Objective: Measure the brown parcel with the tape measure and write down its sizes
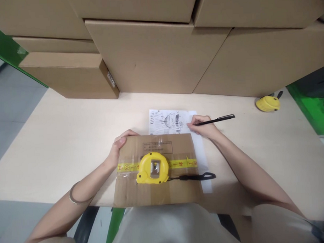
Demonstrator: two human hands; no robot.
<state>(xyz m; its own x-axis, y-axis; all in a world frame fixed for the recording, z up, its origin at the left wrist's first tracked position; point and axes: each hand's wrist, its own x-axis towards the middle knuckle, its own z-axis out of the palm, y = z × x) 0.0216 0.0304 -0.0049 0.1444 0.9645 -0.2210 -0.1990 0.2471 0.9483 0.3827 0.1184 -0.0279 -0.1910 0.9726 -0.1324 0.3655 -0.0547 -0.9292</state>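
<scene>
My right hand [203, 125] is closed around a black pen [221, 118], its tip end down at the right side of a white sheet of paper [158, 126] covered in dark pen strokes. At the far left corner of a taped cardboard box [135, 193], my left hand [122, 142] has its fingers curled over the edge. A yellow tape measure [153, 168] with a black wrist strap [198, 177] lies on top of this box. The box covers the near part of the paper.
Large cardboard boxes [157, 58] are stacked along the table's back edge, with a flatter box [70, 73] at the left. Another yellow tape measure [268, 103] sits at the back right of the pale table [58, 139]. Green chair parts [313, 112] show beyond the right edge.
</scene>
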